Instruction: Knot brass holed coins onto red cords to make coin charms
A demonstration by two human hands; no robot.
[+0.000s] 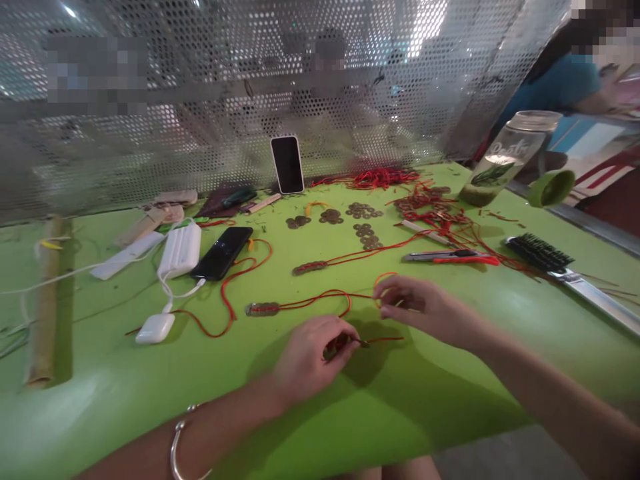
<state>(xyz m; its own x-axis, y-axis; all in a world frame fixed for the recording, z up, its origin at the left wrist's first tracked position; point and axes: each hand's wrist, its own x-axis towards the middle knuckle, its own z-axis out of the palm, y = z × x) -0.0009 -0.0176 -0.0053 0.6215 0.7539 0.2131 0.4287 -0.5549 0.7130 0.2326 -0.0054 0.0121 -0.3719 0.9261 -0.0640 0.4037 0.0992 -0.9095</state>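
My left hand (pixel 315 353) is closed around a small string of coins (pixel 362 343), mostly hidden by the fingers. A short red cord end (pixel 387 339) sticks out to its right. Above and to the right, my right hand (pixel 425 310) pinches a red cord (pixel 379 285) that curves round the fingertips. Just left of my hands lies a row of overlapping coins (pixel 263 309) laced with red cord, its long tails running toward my right hand. A second laced coin row (pixel 310 267) lies farther back.
Loose coin piles (pixel 367 237) and a red cord heap (pixel 383 178) lie behind. A utility knife (pixel 450 257), brush (pixel 540 253) and glass bottle (pixel 510 160) stand or lie right. Left are a phone (pixel 223 253), power bank (pixel 180 249), earbud case (pixel 155 328) and bamboo piece (pixel 45 307).
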